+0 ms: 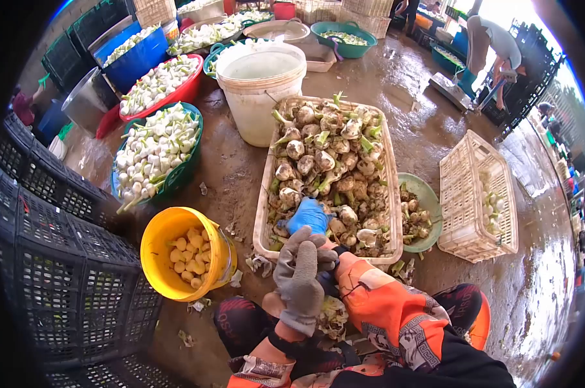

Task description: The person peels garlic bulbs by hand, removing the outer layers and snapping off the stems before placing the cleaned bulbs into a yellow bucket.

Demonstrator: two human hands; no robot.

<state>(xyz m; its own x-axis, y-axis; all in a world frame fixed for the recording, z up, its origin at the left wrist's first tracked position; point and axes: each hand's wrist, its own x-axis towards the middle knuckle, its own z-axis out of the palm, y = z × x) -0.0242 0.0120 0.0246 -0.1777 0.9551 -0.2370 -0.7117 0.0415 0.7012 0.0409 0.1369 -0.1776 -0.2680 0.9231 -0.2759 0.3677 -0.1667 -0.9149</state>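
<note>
Our blue-gloved R hand (308, 216) is nearest the dirt-caked pale bulbs (325, 158), fingertips hidden, can't tell if clamped; bulbs lie ahead, axes mixed, in long cream plastic crate (261, 220). Grey-gloved L hand (300, 284) closer to us, grip unclear, overlaps R wrist in view. Yellow plastic bucket (158, 239) L, white plastic bucket (257, 107) by far-L corner.

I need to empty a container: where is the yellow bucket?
In the head view, the yellow bucket is lower left, between the black crates and the cream tray.
</note>
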